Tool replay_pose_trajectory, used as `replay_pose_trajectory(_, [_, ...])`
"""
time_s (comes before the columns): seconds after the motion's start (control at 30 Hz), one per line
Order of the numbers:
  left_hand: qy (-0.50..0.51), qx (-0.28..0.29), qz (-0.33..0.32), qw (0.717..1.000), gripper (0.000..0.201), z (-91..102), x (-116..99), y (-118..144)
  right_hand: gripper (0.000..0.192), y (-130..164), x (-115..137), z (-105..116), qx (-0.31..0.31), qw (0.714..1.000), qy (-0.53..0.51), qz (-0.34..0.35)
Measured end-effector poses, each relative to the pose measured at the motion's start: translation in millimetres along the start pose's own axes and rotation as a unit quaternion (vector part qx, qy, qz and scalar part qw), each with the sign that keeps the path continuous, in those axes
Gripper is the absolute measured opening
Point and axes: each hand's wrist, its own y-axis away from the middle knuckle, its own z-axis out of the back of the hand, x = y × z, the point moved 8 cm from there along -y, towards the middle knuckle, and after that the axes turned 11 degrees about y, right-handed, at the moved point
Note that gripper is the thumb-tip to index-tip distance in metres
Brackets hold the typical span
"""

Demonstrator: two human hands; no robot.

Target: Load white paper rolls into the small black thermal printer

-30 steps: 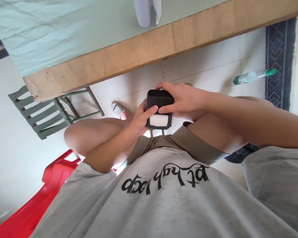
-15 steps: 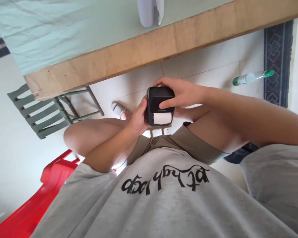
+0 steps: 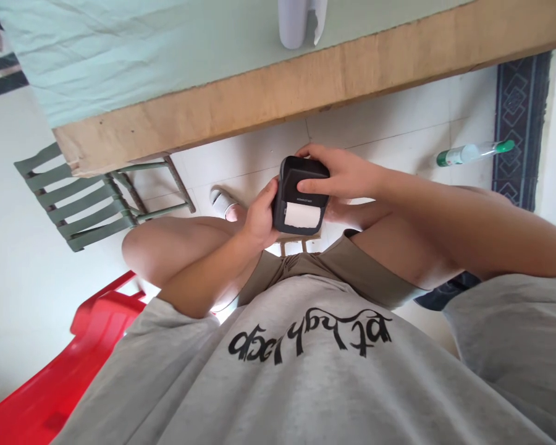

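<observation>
A small black printer-like box with a white paper strip showing at its lower face is held over my lap. My left hand grips its left side from below. Fingers of my right hand press on the box's upper lid, and the thumb lies across the top. I sit with bare knees and khaki shorts, wearing a grey shirt with black lettering.
A wooden table edge with a pale green cloth runs across the top, and a white paper roll stands on it. A green slatted chair is at left, a red plastic chair lower left, a green-capped bottle on the floor at right.
The lid of the black box has been pressed down, so less of the white paper shows than a second ago. Both hands stayed on the box.
</observation>
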Motion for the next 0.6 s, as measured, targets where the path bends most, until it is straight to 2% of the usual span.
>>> replay_pose_trajectory(0.2, [0.011, -0.005, -0.006, 1.0, 0.025, 1.6, -0.8, -2.8, 0.092, 0.4, 2.2, -3.3, -0.011, 1.0, 0.002, 0.008])
replay_pose_trajectory(0.33, [0.012, -0.002, -0.006, 1.0, 0.022, -4.3, -4.2, -4.2, 0.09, -0.1, 2.3, 1.3, -0.03, 0.999, 0.014, 0.012])
replay_pose_trajectory(0.5, [0.017, 0.015, 0.01, 1.0, 0.028, -15.0, -2.3, 0.7, 0.1, 11.7, 17.2, 6.8, -0.055, 0.987, 0.117, 0.092])
replay_pose_trajectory(0.6, [-0.002, 0.057, 0.016, 0.998, 0.03, -18.1, 3.1, 3.6, 0.092, 24.7, 28.5, 4.1, -0.058, 0.977, 0.164, 0.126])
